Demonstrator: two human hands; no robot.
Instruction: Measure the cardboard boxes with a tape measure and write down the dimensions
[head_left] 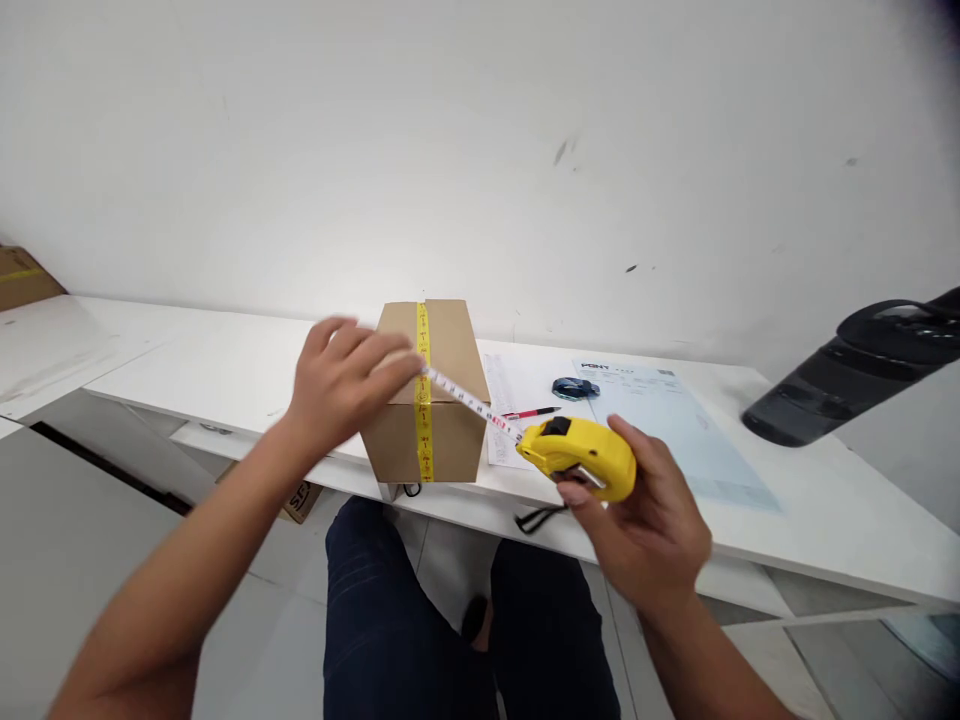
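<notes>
In my right hand (pixel 652 510) is a yellow tape measure (pixel 589 455) with a black button and a dark wrist strap hanging below. Its white blade (pixel 469 400) is drawn out to the left. My left hand (pixel 349 375), a little blurred, pinches the free end of the blade between thumb and fingers. Behind and below the blade stands a closed cardboard box (pixel 450 345), sealed with a strip of yellow printed tape (pixel 424 440) across its top and front. Whether the blade touches the box I cannot tell.
On the white shelf desk (pixel 217 350) lie printed papers (pixel 697 430), a red pen (pixel 534 412) and a dark blue coiled item (pixel 575 388). A dark bottle (pixel 817 390) stands at the right. Another carton (pixel 26 278) sits far left; one (pixel 301 502) is below the desk.
</notes>
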